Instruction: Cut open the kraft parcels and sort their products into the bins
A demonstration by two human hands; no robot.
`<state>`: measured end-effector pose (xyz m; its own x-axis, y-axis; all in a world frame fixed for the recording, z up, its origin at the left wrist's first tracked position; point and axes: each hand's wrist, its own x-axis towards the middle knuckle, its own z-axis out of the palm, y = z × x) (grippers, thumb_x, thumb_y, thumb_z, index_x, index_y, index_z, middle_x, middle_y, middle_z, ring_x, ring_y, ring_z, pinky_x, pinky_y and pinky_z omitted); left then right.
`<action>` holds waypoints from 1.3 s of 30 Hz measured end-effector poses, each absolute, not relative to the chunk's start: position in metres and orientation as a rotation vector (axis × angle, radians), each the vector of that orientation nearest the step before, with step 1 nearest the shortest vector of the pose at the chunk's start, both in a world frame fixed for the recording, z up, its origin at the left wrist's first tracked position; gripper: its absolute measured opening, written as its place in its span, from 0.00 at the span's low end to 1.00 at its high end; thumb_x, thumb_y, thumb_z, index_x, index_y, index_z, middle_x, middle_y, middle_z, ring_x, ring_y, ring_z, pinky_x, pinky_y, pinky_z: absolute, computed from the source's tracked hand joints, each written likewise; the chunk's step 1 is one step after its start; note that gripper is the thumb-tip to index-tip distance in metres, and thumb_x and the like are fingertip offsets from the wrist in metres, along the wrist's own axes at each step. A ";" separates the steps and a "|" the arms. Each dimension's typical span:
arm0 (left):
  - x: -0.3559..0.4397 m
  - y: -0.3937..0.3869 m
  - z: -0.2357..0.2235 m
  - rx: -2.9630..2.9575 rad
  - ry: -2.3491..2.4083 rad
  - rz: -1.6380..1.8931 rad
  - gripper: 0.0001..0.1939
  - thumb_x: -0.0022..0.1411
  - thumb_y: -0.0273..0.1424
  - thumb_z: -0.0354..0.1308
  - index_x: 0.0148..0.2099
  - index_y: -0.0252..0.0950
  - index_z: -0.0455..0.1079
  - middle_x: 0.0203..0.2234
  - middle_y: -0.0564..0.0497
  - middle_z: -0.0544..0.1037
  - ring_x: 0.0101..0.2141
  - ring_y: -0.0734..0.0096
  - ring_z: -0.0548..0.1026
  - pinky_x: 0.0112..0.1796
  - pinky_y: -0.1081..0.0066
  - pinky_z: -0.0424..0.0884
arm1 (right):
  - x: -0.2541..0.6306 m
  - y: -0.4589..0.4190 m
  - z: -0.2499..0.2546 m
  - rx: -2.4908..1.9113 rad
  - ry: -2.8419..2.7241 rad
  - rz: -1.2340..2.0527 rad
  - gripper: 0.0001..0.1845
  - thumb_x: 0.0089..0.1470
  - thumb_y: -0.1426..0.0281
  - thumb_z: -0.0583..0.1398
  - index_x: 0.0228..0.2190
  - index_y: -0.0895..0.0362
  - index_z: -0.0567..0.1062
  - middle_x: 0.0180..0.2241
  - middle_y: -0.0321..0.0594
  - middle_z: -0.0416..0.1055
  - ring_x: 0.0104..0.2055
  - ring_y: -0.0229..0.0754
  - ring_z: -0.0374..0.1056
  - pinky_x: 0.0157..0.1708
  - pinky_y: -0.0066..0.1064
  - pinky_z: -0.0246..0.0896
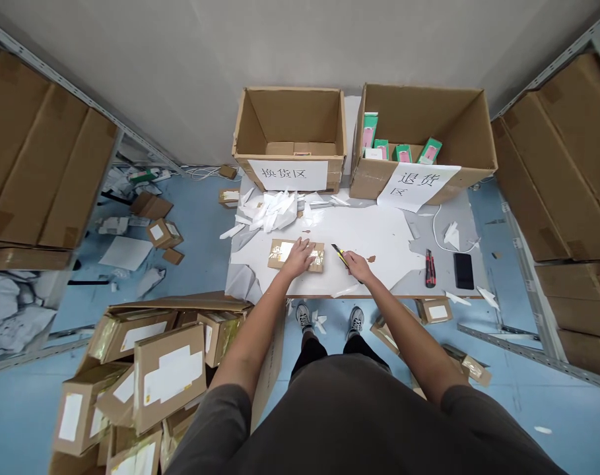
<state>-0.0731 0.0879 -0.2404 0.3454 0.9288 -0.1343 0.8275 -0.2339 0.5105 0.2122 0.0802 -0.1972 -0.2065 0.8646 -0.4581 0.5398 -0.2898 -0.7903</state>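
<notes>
A small flat cardboard box (278, 254) with a white label and clear tape lies on the white paper (379, 231) covering the table. My left hand (300, 256) rests on top of it, fingers stretched out. To the right of the box, my right hand (358, 267) is closed around a yellow and black box cutter (339, 253), whose tip points up and left. The cutter is apart from the box. A red and black utility knife (430, 269) and a black phone (463, 271) lie further right on the table.
Two open cardboard boxes with paper signs stand at the back, the left box (290, 95) and the right box (428, 92) holding green-and-pink packs. White paper scraps (277, 211) pile up at the table's left. A large carton of parcels (173, 379) stands at lower left.
</notes>
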 end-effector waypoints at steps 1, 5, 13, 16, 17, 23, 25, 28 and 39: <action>-0.072 0.091 -0.239 2.114 1.538 0.248 0.28 0.72 0.37 0.57 0.71 0.35 0.67 0.70 0.37 0.67 0.73 0.43 0.54 0.71 0.41 0.56 | 0.212 0.080 -0.197 -1.755 -1.697 1.475 0.25 0.69 0.46 0.49 0.36 0.50 0.74 0.28 0.32 0.73 0.28 0.41 0.70 0.35 0.32 0.65; -0.064 0.095 -0.229 2.154 1.593 0.204 0.28 0.68 0.34 0.62 0.69 0.40 0.69 0.65 0.39 0.71 0.70 0.44 0.62 0.72 0.45 0.56 | 0.213 0.081 -0.198 -1.758 -1.933 1.341 0.18 0.66 0.51 0.57 0.42 0.49 0.78 0.37 0.37 0.79 0.39 0.46 0.73 0.38 0.32 0.63; -0.052 0.073 -0.235 2.120 1.689 0.352 0.22 0.75 0.39 0.53 0.65 0.37 0.72 0.66 0.34 0.71 0.71 0.41 0.62 0.70 0.38 0.56 | 0.211 0.093 -0.205 -1.622 -2.341 1.190 0.14 0.66 0.56 0.62 0.48 0.48 0.79 0.46 0.41 0.76 0.47 0.49 0.72 0.43 0.34 0.63; -0.050 0.069 -0.241 2.077 1.692 0.422 0.21 0.75 0.39 0.53 0.65 0.38 0.72 0.67 0.33 0.70 0.71 0.42 0.61 0.70 0.35 0.55 | 0.209 0.099 -0.204 -1.573 -2.438 1.112 0.15 0.68 0.57 0.61 0.51 0.48 0.78 0.47 0.43 0.74 0.49 0.50 0.71 0.44 0.35 0.63; -0.049 0.068 -0.242 2.070 1.689 0.434 0.21 0.75 0.39 0.53 0.65 0.39 0.72 0.67 0.34 0.70 0.71 0.43 0.61 0.70 0.35 0.55 | 0.210 0.101 -0.204 -1.547 -2.478 1.075 0.15 0.69 0.57 0.61 0.52 0.49 0.78 0.47 0.43 0.74 0.50 0.50 0.70 0.45 0.35 0.63; -0.050 0.065 -0.246 2.079 1.688 0.448 0.20 0.77 0.40 0.49 0.62 0.38 0.73 0.67 0.36 0.70 0.72 0.46 0.60 0.71 0.36 0.55 | 0.217 0.104 -0.207 -1.458 -2.643 0.884 0.17 0.71 0.57 0.59 0.54 0.51 0.78 0.48 0.47 0.72 0.52 0.53 0.68 0.49 0.39 0.62; -0.050 0.064 -0.247 2.088 1.681 0.455 0.21 0.77 0.40 0.48 0.61 0.36 0.74 0.68 0.35 0.70 0.73 0.47 0.59 0.71 0.37 0.55 | 0.218 0.101 -0.210 -1.457 -2.641 0.862 0.17 0.71 0.57 0.58 0.54 0.51 0.77 0.49 0.47 0.71 0.52 0.53 0.68 0.49 0.39 0.62; -0.048 0.063 -0.249 2.086 1.678 0.475 0.21 0.78 0.40 0.48 0.60 0.35 0.74 0.68 0.34 0.69 0.73 0.47 0.57 0.72 0.37 0.54 | 0.218 0.098 -0.214 -1.433 -2.642 0.841 0.18 0.72 0.57 0.57 0.55 0.52 0.77 0.48 0.48 0.71 0.52 0.53 0.67 0.50 0.38 0.61; -0.046 0.060 -0.243 2.068 1.657 0.497 0.21 0.77 0.38 0.48 0.62 0.36 0.72 0.69 0.35 0.67 0.74 0.47 0.55 0.71 0.34 0.53 | 0.208 0.120 -0.212 -1.422 -2.650 0.808 0.18 0.71 0.58 0.57 0.55 0.53 0.78 0.48 0.50 0.71 0.52 0.55 0.66 0.50 0.41 0.63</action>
<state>-0.0457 0.0600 -0.2434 0.2167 0.9762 0.0044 0.8173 -0.1838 0.5461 0.2083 0.1195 -0.2119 -0.5827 0.7841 -0.2137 0.7699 0.4485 -0.4539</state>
